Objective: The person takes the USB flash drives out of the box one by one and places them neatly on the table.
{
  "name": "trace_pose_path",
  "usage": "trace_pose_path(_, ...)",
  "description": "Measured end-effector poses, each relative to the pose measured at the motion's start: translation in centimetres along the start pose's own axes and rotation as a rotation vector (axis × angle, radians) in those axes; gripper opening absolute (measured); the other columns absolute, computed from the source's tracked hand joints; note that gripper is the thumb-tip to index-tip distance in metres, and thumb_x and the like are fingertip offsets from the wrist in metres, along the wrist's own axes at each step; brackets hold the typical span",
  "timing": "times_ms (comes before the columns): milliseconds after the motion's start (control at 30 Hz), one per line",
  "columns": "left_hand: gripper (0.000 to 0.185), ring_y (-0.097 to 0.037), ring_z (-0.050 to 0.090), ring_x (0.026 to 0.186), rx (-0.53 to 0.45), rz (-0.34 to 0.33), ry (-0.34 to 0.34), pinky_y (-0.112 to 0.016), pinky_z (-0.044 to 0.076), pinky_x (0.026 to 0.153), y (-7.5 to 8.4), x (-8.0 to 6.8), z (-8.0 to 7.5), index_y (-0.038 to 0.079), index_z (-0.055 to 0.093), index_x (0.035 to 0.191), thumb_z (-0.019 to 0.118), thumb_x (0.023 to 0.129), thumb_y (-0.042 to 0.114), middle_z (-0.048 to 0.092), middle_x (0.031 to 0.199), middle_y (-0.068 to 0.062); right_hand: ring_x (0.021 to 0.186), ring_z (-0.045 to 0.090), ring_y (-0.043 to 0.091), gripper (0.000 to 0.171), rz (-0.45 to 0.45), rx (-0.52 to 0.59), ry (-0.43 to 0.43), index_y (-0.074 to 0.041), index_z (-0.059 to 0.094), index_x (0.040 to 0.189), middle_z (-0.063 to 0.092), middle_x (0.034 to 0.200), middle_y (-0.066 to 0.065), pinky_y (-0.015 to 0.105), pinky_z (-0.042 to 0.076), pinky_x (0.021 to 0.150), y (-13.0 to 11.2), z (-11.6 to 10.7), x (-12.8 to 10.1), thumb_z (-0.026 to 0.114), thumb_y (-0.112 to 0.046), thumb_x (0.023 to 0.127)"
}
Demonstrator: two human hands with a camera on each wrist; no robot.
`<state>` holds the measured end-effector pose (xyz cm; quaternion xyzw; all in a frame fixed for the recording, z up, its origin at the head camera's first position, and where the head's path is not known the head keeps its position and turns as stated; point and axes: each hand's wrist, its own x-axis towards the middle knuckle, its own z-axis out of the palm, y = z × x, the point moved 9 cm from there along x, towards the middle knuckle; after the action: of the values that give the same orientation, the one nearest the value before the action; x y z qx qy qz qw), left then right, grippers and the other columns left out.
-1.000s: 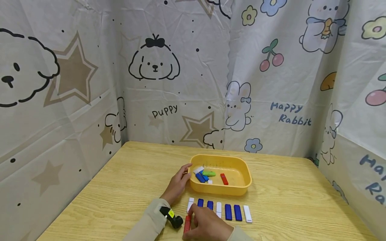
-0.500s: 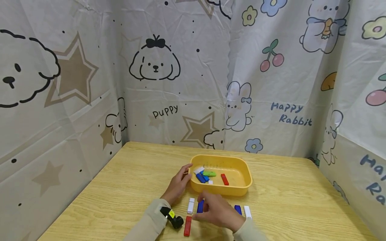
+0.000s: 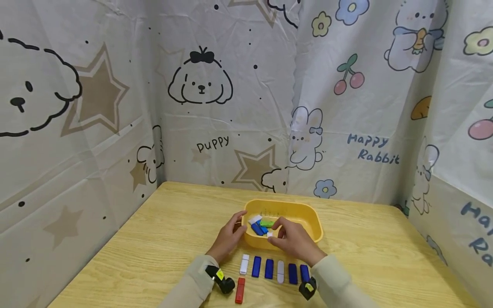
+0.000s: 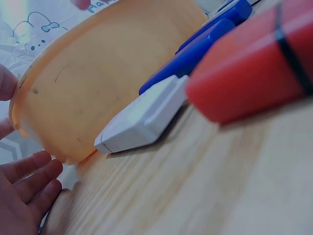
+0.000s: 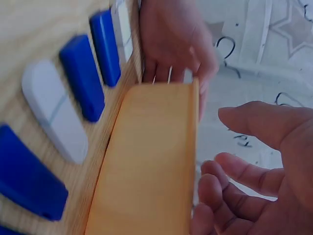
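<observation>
On the light wooden desk [image 3: 161, 239] a shallow yellow plastic tray [image 3: 313, 222] sits a little back from the near edge, and both hands are at it. The left hand [image 3: 228, 237] rests against the tray's left end with its fingers relaxed and lightly spread, gripping nothing. The right hand [image 3: 293, 240] reaches over the near rim into the tray, its fingers curled toward a small white piece [image 3: 269, 234] on the tray floor — whether they already pinch it I cannot tell from the head view, and the right wrist view shows the fingers bent but parted with nothing clearly between them. Inside the tray lie a blue stick [image 3: 257, 229], a green one [image 3: 266, 223] and a white-capped one [image 3: 254, 219], heaped at the left end. Between the tray and the near edge stands a tidy row of small plastic sticks [image 3: 274, 270] — white, blue, blue, white, blue, blue — with a single red stick [image 3: 240, 290] set apart in front of the row's left end. Judging from this, the sorting looks roughly half done: seven pieces are laid out, and several remain in the tray.
</observation>
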<state>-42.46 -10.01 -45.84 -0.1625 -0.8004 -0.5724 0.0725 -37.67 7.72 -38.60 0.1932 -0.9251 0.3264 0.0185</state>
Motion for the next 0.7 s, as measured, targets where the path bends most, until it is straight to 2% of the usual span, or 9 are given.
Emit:
trace_pose_path(300,0.047,-0.032,0.05,0.122,0.01,-0.008,0.008,-0.048,0.04,0.102,-0.2,-0.1,0.1,0.017,0.042,0.145,0.051,0.099,0.016,0.046,0.139,-0.02,0.063,0.05,0.018,0.028,0.057,0.004,0.024,-0.007,0.06,0.105,0.055,0.075,0.003,0.029,0.044,0.057,2.0,0.5,2.6,0.073,-0.021,0.085)
trace_pose_path(500,0.046,-0.031,0.05,0.122,0.011,-0.011,0.014,-0.048,0.041,0.103,-0.5,0.0,0.2,0.021,0.043,0.144,0.051,0.099,0.017,0.046,0.14,-0.018,0.077,0.053,0.022,0.032,0.124,-0.009,0.02,-0.006,0.06,0.106,0.059,0.089,0.007,0.035,0.049,0.069,3.8,1.4,4.2,0.076,-0.021,0.082)
trace_pose_path(700,0.046,-0.033,0.05,0.122,0.014,-0.001,0.016,-0.048,0.041,0.102,-0.3,0.1,0.1,0.017,0.042,0.144,0.05,0.099,0.016,0.046,0.14,-0.019,0.092,0.056,0.027,0.039,0.105,0.007,-0.009,-0.006,0.061,0.113,0.061,0.109,0.015,0.044,0.05,0.084,4.5,2.1,5.2,0.077,-0.022,0.081)
